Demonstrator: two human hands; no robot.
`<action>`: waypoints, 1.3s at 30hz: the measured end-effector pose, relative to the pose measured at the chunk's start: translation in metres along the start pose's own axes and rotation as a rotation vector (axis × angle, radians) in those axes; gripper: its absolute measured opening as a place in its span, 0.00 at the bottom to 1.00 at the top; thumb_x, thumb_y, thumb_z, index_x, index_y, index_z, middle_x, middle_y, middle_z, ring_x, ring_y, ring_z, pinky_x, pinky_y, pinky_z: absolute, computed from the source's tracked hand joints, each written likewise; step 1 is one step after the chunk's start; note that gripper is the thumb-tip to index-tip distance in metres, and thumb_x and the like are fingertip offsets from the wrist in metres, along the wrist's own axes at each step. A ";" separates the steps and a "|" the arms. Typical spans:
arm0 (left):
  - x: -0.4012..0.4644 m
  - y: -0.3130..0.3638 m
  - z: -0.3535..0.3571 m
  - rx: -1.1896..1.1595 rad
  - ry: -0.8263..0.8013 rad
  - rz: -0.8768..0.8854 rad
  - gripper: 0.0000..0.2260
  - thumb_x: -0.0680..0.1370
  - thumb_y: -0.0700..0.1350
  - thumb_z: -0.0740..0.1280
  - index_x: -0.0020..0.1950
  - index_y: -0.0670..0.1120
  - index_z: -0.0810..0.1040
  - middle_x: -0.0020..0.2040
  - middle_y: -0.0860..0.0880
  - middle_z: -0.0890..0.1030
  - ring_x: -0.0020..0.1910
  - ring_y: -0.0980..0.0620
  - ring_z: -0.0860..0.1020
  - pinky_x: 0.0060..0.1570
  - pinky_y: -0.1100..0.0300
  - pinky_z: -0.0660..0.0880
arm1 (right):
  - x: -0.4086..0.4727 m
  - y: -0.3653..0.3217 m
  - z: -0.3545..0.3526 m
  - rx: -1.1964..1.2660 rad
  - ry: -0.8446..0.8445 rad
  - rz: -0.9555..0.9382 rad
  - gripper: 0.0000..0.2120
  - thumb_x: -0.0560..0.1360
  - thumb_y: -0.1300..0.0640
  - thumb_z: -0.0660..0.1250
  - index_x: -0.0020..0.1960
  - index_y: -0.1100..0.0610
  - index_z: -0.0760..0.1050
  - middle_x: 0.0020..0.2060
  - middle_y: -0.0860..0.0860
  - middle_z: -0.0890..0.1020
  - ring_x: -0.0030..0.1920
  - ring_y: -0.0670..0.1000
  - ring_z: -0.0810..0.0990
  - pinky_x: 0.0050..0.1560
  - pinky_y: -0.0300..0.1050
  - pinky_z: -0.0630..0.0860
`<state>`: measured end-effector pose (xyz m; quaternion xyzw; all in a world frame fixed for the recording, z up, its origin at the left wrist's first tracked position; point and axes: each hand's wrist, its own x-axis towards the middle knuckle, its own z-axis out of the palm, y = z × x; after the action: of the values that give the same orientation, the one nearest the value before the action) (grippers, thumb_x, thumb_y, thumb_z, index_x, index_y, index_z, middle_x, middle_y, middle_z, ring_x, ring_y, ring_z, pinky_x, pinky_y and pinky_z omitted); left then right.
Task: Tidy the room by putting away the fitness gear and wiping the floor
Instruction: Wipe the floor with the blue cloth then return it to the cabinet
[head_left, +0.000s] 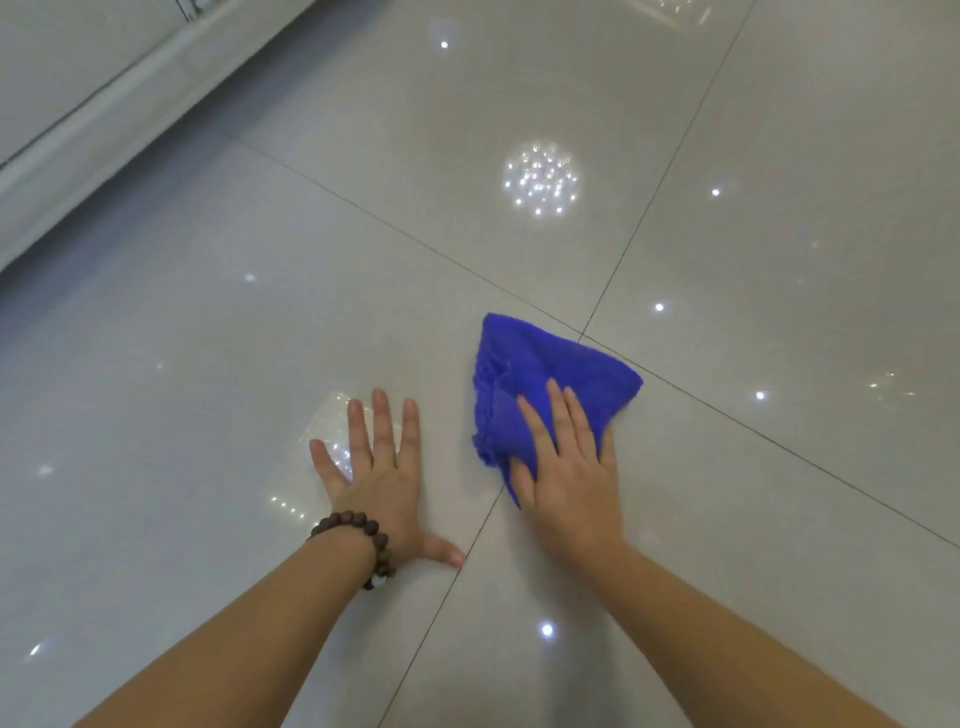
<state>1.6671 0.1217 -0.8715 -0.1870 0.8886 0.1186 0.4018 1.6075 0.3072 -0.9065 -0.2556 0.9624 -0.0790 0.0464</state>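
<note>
A bright blue cloth (540, 371) lies crumpled on the glossy pale tiled floor (779, 234), over a crossing of grout lines. My right hand (563, 467) presses flat on the cloth's near part, fingers spread over it and thumb tucked at its left edge. My left hand (382, 478) rests flat on the bare tile to the left of the cloth, fingers apart, holding nothing. A brown bead bracelet (358, 535) circles my left wrist. No fitness gear is in view.
A white skirting or furniture base (78, 150) runs diagonally across the top left corner. Ceiling lights reflect as bright spots on the tiles (540, 179). Dark grout lines cross beneath the hands.
</note>
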 end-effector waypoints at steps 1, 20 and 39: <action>-0.001 0.000 -0.001 0.003 -0.002 -0.001 0.73 0.51 0.78 0.68 0.61 0.47 0.12 0.60 0.43 0.12 0.61 0.40 0.16 0.64 0.29 0.35 | 0.017 0.006 -0.002 0.011 -0.027 -0.028 0.27 0.76 0.44 0.53 0.74 0.50 0.62 0.75 0.53 0.61 0.75 0.54 0.58 0.72 0.59 0.55; 0.000 -0.001 0.004 -0.017 0.004 0.025 0.73 0.51 0.78 0.69 0.62 0.47 0.13 0.61 0.43 0.13 0.60 0.41 0.14 0.63 0.29 0.31 | 0.201 0.049 -0.028 0.011 -0.026 0.505 0.26 0.81 0.45 0.47 0.78 0.48 0.47 0.78 0.50 0.47 0.77 0.52 0.45 0.74 0.61 0.46; -0.002 0.002 0.004 0.041 0.038 0.000 0.73 0.51 0.78 0.68 0.64 0.47 0.15 0.66 0.41 0.16 0.67 0.38 0.20 0.65 0.29 0.35 | 0.091 0.122 -0.054 0.113 -0.007 0.547 0.26 0.76 0.36 0.56 0.70 0.48 0.65 0.77 0.49 0.51 0.77 0.54 0.45 0.72 0.62 0.49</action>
<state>1.6703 0.1254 -0.8726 -0.1811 0.8983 0.0966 0.3885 1.4624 0.3732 -0.8789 0.0167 0.9896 -0.1160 0.0836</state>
